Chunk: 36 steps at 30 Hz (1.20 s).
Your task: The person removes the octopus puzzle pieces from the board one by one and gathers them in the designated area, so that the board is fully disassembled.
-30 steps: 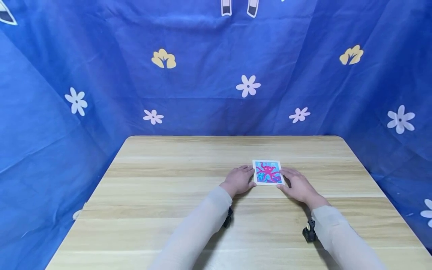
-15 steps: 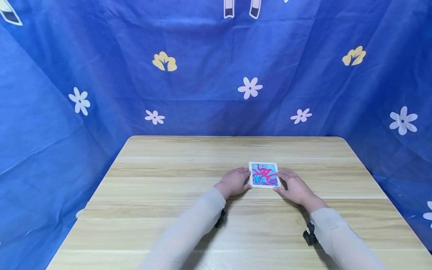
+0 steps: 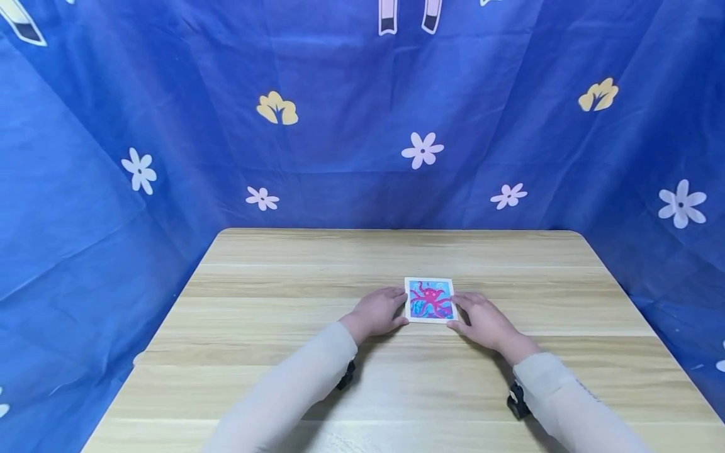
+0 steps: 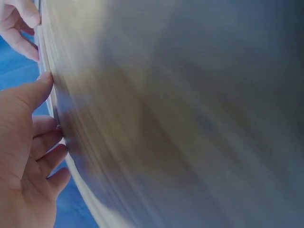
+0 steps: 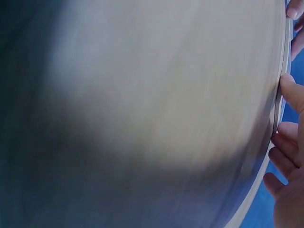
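Note:
A small square board [image 3: 430,300] with a pale frame lies flat on the wooden table. Its picture shows a pinkish-red octopus on blue and purple. My left hand [image 3: 378,311] touches the board's left edge with fingertips and thumb. On the opposite side my right hand [image 3: 484,321] has its fingers against the right edge and its thumb by the near right corner. Both hands' fingers look relaxed and spread in the wrist views, where the left hand [image 4: 28,142] and right hand [image 5: 289,152] appear at the border. Little of the board shows there.
The light wooden table [image 3: 317,264] has rounded far corners. Behind and beside it hangs a blue cloth [image 3: 340,126] printed with white flowers and yellow shapes. A black wrist camera [image 3: 518,401] sits under the right sleeve, another [image 3: 347,375] under the left one.
The board and both hands have moved left and slightly nearer, with the hands staying at its two sides. The head view has shifted a little.

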### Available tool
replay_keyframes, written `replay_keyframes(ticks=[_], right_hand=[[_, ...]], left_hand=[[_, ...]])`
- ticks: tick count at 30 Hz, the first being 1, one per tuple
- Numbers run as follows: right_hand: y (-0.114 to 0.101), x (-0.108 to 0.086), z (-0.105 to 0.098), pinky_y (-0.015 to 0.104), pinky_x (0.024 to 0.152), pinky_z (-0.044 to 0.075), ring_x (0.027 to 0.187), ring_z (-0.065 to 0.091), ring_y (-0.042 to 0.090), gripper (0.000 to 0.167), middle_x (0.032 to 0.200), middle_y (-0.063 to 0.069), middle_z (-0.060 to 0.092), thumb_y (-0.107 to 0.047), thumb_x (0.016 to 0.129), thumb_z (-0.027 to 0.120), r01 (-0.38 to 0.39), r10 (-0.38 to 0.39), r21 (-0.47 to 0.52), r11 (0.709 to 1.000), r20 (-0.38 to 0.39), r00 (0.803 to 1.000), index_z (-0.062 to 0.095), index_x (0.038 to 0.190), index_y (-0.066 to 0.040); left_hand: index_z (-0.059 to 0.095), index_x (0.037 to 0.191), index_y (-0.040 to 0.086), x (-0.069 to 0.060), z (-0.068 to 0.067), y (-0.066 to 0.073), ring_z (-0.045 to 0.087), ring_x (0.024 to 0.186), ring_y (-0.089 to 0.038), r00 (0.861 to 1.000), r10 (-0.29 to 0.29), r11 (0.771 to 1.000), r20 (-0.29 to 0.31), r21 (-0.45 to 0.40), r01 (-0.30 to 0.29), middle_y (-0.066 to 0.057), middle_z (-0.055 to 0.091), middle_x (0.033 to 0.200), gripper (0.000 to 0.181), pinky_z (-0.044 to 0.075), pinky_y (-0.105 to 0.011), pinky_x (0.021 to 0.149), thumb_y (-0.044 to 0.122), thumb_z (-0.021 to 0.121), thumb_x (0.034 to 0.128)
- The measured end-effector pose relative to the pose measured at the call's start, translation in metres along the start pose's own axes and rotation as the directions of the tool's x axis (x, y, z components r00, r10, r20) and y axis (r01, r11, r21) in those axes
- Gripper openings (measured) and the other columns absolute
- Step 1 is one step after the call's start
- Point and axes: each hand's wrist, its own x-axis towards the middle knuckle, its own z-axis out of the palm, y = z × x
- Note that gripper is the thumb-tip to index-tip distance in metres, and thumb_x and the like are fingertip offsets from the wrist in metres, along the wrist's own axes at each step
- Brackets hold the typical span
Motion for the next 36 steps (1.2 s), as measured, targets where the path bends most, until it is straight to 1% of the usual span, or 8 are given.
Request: replay_keyframes(ticks=[6,9,15,23,30,36], right_hand=[[-0.012,0.001,0.006,0.051,0.105,0.034,0.124,0.044,0.039,0.062,0.133,0.021,0.051,-0.038,0.086,0.069,0.033,-0.033,-0.003,0.999,-0.005,0.999,0.055,0.13,0.003],[-0.018,0.001,0.008,0.051,0.104,0.035,0.123,0.045,0.039,0.062,0.132,0.02,0.052,-0.039,0.086,0.069,0.055,-0.055,-0.012,0.998,-0.005,0.998,0.055,0.129,0.003],[-0.029,0.002,0.012,0.049,0.104,0.036,0.121,0.048,0.036,0.061,0.13,0.019,0.054,-0.04,0.085,0.07,0.095,-0.096,-0.037,0.995,-0.011,0.995,0.057,0.128,0.002],[-0.046,-0.002,0.016,0.048,0.103,0.037,0.121,0.048,0.034,0.06,0.129,0.018,0.055,-0.037,0.084,0.072,0.141,-0.141,-0.027,0.99,-0.004,0.99,0.057,0.128,0.003],[-0.056,-0.006,0.018,0.046,0.105,0.036,0.122,0.047,0.033,0.06,0.13,0.017,0.054,-0.039,0.086,0.07,0.16,-0.16,-0.035,0.986,0.023,0.987,0.056,0.129,0.001],[-0.061,-0.012,0.02,0.046,0.104,0.037,0.122,0.048,0.033,0.06,0.129,0.016,0.055,-0.039,0.085,0.07,0.192,-0.191,-0.039,0.981,0.019,0.981,0.057,0.129,0.0]], left_hand=[[0.048,0.138,0.003,-0.015,0.005,-0.008,0.039,0.133,-0.023,0.999,0.022,1.0,-0.045,0.004,-0.022,-0.01,0.045,0.143,0.063,0.025,-0.032,0.111,0.046,0.056,0.0934],[0.049,0.137,0.001,-0.024,0.006,-0.011,0.041,0.131,-0.024,0.997,0.034,0.999,-0.065,0.003,-0.034,-0.012,0.047,0.141,0.063,0.027,-0.034,0.111,0.045,0.057,0.0926],[0.05,0.135,0.0,-0.041,0.007,-0.017,0.043,0.13,-0.027,0.995,0.042,0.999,-0.092,-0.017,-0.044,-0.013,0.048,0.14,0.063,0.03,-0.037,0.109,0.045,0.059,0.092],[0.052,0.133,-0.001,-0.064,0.009,-0.023,0.045,0.128,-0.029,0.991,0.057,0.997,-0.121,-0.037,-0.062,-0.015,0.049,0.138,0.062,0.033,-0.038,0.108,0.044,0.06,0.0912],[0.053,0.132,-0.002,-0.079,0.011,-0.024,0.045,0.127,-0.03,0.99,0.061,0.996,-0.13,-0.052,-0.068,-0.016,0.05,0.138,0.062,0.033,-0.039,0.107,0.044,0.06,0.0908],[0.054,0.131,-0.002,-0.091,0.016,-0.023,0.046,0.127,-0.029,0.987,0.063,0.997,-0.15,-0.042,-0.07,-0.015,0.05,0.137,0.062,0.035,-0.04,0.107,0.044,0.061,0.0901]])
